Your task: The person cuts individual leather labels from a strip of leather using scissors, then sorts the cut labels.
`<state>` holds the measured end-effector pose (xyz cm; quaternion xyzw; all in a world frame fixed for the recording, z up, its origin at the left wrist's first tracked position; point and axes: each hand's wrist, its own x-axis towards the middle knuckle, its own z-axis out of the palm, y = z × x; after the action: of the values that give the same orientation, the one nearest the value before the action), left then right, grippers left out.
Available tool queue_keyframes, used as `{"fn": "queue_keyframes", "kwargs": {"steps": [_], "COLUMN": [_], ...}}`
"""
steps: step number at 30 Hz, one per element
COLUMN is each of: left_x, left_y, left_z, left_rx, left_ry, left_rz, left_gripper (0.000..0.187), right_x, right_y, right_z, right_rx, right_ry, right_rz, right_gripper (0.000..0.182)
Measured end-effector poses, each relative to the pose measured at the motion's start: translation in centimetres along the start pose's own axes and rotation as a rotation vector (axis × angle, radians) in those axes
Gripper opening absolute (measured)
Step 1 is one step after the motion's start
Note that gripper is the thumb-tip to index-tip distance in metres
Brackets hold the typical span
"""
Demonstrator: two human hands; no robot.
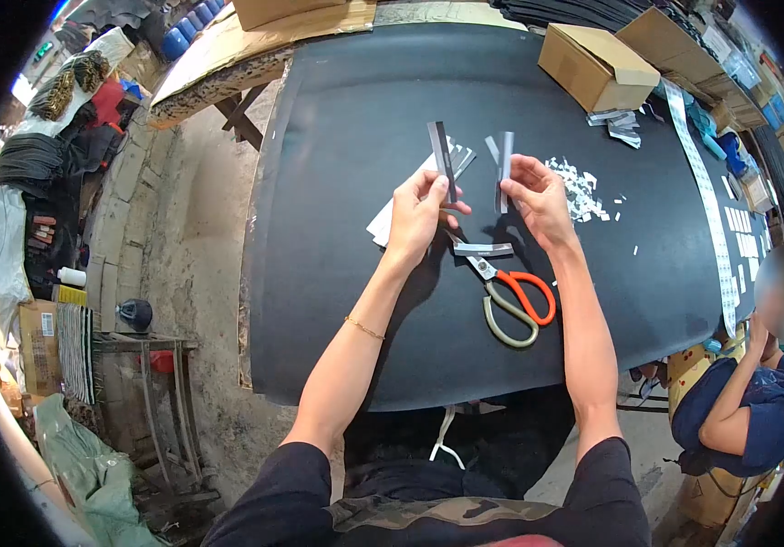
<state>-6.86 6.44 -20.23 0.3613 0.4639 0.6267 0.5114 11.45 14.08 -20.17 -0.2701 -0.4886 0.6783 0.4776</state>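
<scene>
Strips first: left hand (417,214) is pinching a dark strip (442,159) between thumb and fingers, holding it upright with the top end sticking up past the fingertips; right hand (538,196) is pinching a grey strip (504,164) the same way, also upright. Both hands are closed narrow on their strips, raised a little over the black tabletop (346,301), well apart from each other but at matching height. Judging from the pose, the strips are being compared or sorted, so doing it well is likely meaning gripping low on each strip, keeping them flat and unbent, and holding them side by side so lengths and edges are reading clearly. Behind the left hand a stack of pale strips (383,223) is lying on the tabletop, partly hidden by the fingers. Scissors (510,296) with one orange and one tan handle are lying just below and between the hands, blades pointing up toward the left hand, with another short strip (483,247) resting across the blades. Scatter of small white offcuts (579,187) is sitting just right of the right hand. Cardboard box (592,64) is standing further back, well apart from both hands. Another person (757,401) in blue is sitting at the right edge, not touching anything on the tabletop.
</scene>
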Motion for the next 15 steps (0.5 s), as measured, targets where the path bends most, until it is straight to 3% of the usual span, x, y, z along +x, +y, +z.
{"fn": "queue_keyframes", "kwargs": {"steps": [7,13,15], "left_x": [0.0,0.3,0.1], "left_y": [0.8,-0.4,-0.1], "left_z": [-0.2,-1.2,-1.1], "left_rx": [0.010,-0.207,-0.430], "left_ry": [-0.014,-0.034,-0.175], "left_rz": [0.025,-0.004,-0.080], "left_gripper": [0.013,0.005,0.007], "right_x": [0.5,0.1,-0.2], "right_y": [0.9,0.7,0.4], "right_z": [-1.0,-0.2,0.7], "right_rx": [0.047,0.106,0.097], "right_ry": [0.061,0.160,0.180], "right_rz": [-0.011,-0.025,-0.016], "right_gripper": [0.021,0.020,0.022]}}
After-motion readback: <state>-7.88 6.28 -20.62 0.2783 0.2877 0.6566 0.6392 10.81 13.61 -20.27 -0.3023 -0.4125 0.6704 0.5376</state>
